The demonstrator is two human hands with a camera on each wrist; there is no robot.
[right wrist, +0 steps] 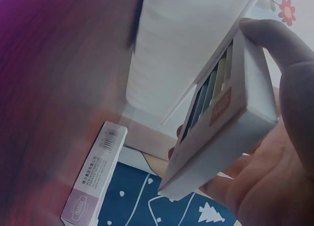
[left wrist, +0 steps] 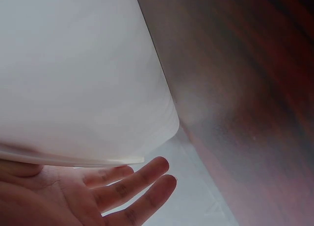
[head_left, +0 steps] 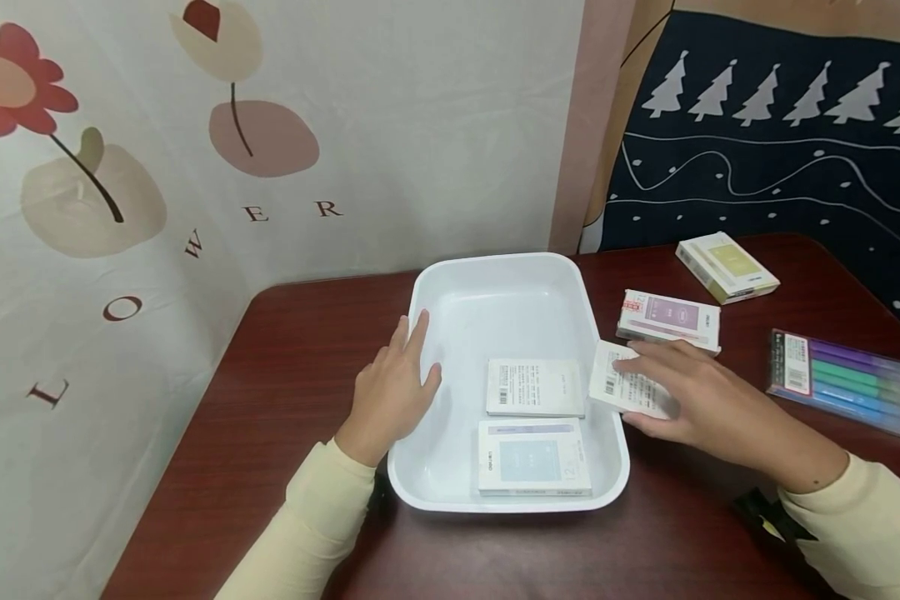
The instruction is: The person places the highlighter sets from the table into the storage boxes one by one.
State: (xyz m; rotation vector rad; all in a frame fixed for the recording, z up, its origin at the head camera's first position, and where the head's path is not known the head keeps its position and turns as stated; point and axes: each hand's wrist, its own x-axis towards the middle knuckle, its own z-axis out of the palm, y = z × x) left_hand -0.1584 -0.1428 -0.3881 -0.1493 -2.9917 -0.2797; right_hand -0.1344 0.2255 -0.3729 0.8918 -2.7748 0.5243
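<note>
In the head view my right hand (head_left: 690, 400) grips a flat white box (head_left: 630, 379) with its printed face up, at the right rim of the white plastic tray (head_left: 487, 283). The right wrist view shows a window in the side of this box (right wrist: 196, 162), with several coloured sticks inside, and thumb and fingers on opposite sides. Inside the tray lie a white box with printed text (head_left: 536, 388) and, nearer me, a white box with a pale blue panel (head_left: 534, 457). My left hand (head_left: 393, 383) is at the tray's left rim, fingers extended; contact is unclear.
Right of the tray lie a box with a purple panel (head_left: 671, 318), a box with a yellow-green panel (head_left: 729, 267) and a clear pack of purple, green and blue pens (head_left: 847, 383). Fabric hangings (head_left: 435, 125) stand behind the dark wooden table (head_left: 285, 367).
</note>
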